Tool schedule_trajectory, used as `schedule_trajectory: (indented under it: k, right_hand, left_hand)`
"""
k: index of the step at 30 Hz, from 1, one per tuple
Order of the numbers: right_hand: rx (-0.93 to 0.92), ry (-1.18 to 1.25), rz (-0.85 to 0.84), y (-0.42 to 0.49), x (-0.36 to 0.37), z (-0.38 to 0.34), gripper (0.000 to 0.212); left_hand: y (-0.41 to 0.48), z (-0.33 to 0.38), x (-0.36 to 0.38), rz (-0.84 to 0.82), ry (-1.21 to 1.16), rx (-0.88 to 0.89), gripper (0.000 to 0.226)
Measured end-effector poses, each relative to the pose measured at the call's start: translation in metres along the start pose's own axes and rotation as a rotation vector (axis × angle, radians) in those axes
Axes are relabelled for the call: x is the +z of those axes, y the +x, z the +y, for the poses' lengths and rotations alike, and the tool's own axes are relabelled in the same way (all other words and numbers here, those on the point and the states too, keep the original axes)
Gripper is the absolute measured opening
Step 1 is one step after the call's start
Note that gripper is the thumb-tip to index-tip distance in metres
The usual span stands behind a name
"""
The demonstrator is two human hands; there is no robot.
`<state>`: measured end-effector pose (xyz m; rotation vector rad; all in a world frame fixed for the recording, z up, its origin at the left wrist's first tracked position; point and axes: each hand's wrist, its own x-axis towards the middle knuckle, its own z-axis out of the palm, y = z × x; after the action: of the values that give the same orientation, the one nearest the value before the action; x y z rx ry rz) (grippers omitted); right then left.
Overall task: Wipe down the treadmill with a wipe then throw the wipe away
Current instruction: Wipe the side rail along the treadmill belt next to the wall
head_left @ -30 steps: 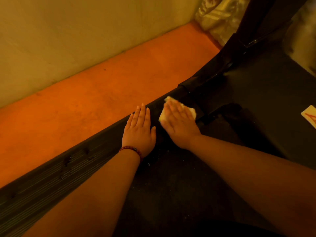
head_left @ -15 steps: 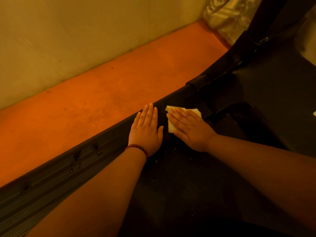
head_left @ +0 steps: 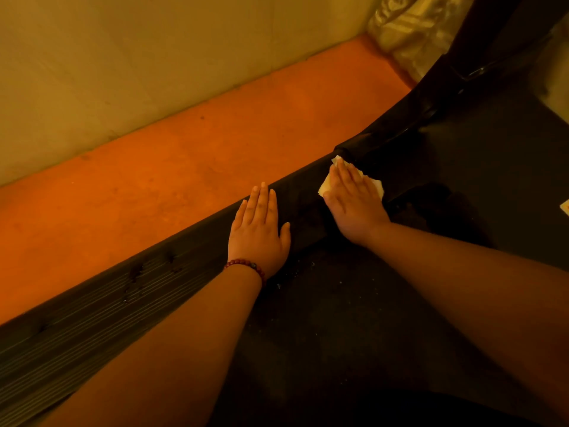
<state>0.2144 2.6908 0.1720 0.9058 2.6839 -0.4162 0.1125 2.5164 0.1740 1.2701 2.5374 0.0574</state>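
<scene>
Pressing the wipe [head_left: 375,184] flat against the treadmill's side rail [head_left: 92,309] with the right hand [head_left: 354,208], fingers [head_left: 345,177] straight and together, near the rail's front end. Bracing the left hand [head_left: 257,232] flat on the rail just behind, fingers straight, gripping nothing. Thin, limp, light, probably damp: prone to bunching; best pinched by a free corner.

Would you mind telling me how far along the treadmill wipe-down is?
Midway at best: nothing looks finished. The right hand presses the wipe on the side rail; the left hand rests flat nearby. Remaining: dark spots on the rail, specks on the belt, binning the wipe.
</scene>
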Motion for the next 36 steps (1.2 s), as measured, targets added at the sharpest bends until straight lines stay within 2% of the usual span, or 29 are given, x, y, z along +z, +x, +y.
schedule_trajectory:
  k: [1,2,4,6,7,9,11,12,15,16,17,20,21,25,26,29,31,35,36]
  right_hand:
    - [0.005,0.008,-0.013,-0.001,0.001,-0.006,0.063]
    - [-0.068,0.003,-0.022,-0.004,0.002,-0.011,0.068]
    - [-0.348,-0.024,-0.075,-0.011,0.004,-0.012,0.076]
    - [-0.486,-0.074,-0.119,-0.008,-0.001,0.000,0.073]
    - [-0.450,-0.077,-0.083,-0.001,-0.003,0.007,0.073]
    - [-0.187,-0.026,0.013,0.011,-0.006,0.012,0.066]
    - [-0.049,-0.003,-0.004,0.017,-0.006,-0.001,0.062]
    - [-0.097,-0.010,-0.024,0.017,-0.004,-0.008,0.064]
    - [-0.449,-0.071,-0.109,0.011,-0.008,-0.012,0.066]
    - [-0.485,-0.070,-0.122,0.014,-0.011,-0.006,0.065]
    - [-0.441,-0.054,-0.109,0.018,-0.014,-0.001,0.064]
    - [-0.156,-0.012,-0.028,0.028,-0.014,0.000,0.063]
    - [-0.167,-0.028,-0.043,0.027,-0.013,-0.007,0.065]
    - [-0.562,-0.106,-0.159,0.018,-0.012,-0.011,0.067]
    - [-0.566,-0.106,-0.153,0.021,-0.014,-0.007,0.068]
    - [-0.251,-0.028,-0.049,0.035,-0.015,-0.001,0.071]
    - [-0.178,-0.033,-0.060,0.035,-0.014,-0.014,0.064]
    - [-0.567,-0.077,-0.169,0.024,-0.010,-0.024,0.071]
    - [-0.589,-0.091,-0.171,0.027,-0.013,-0.018,0.072]
  left_hand:
    - [0.000,0.000,0.000,0.001,0.000,0.002,0.066]
    - [0.000,-0.001,0.000,0.001,0.000,0.006,0.066]
    - [0.000,-0.001,0.000,0.005,-0.001,0.013,0.065]
    - [0.000,-0.001,0.000,0.006,-0.007,0.014,0.065]
    - [0.001,-0.001,0.000,0.005,-0.007,0.014,0.065]
    - [0.001,-0.001,0.000,0.001,-0.010,0.010,0.065]
    - [0.001,-0.001,-0.001,0.005,-0.014,0.007,0.064]
    - [0.001,-0.001,-0.001,0.005,-0.015,0.010,0.063]
    - [0.001,-0.002,-0.002,0.003,-0.019,0.014,0.061]
    - [0.001,-0.002,-0.002,0.003,-0.019,0.014,0.061]
    - [0.001,-0.001,-0.002,0.003,-0.018,0.012,0.061]
    - [0.002,0.000,-0.001,0.001,-0.012,0.006,0.061]
    - [0.002,0.000,-0.002,-0.002,-0.010,0.006,0.061]
    - [0.001,-0.001,-0.002,0.004,-0.005,0.002,0.060]
    - [0.001,0.000,-0.003,0.000,-0.007,0.004,0.060]
    - [0.002,0.001,-0.003,-0.005,-0.008,0.002,0.060]
    - [0.002,0.000,-0.002,0.003,-0.008,0.003,0.060]
    - [0.001,0.000,-0.002,0.006,-0.009,0.005,0.060]
    - [0.002,0.000,-0.002,0.006,-0.009,0.008,0.060]
